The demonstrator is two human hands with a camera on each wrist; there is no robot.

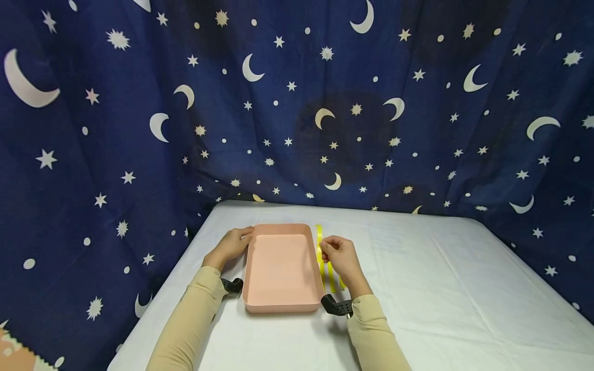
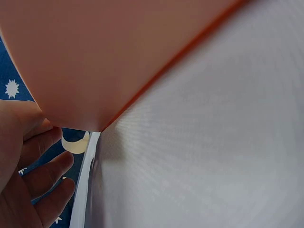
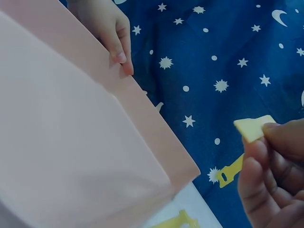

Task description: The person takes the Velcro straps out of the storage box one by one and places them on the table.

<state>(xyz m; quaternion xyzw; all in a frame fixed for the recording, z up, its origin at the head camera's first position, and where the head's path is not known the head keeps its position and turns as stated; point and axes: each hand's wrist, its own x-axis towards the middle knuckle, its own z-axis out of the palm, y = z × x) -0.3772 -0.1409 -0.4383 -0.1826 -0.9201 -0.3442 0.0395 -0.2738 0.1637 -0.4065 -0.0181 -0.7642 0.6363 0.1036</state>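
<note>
A shallow pink tray [image 1: 282, 308] lies on the white cloth in the head view. At its far left corner my left hand [image 1: 233, 243] holds the rim; in the left wrist view the thumb is hidden by the tray wall, and the other fingers [image 2: 49, 175] are loosely bent outside it. Beside the tray's right wall my right hand [image 1: 342, 256] pinches a yellow cable-tie strap [image 3: 254, 128] between thumb and forefinger. Its slotted head [image 3: 230, 172] shows below the fingers. More yellow straps [image 1: 331, 281] lie on the cloth near my right wrist.
White cloth [image 1: 445, 288] covers the table, which reaches well to the right of the tray. A dark blue curtain [image 1: 297, 123] with moons and stars hangs behind and at both sides. Black wrist mounts [image 1: 337, 306] sit close to the tray's sides.
</note>
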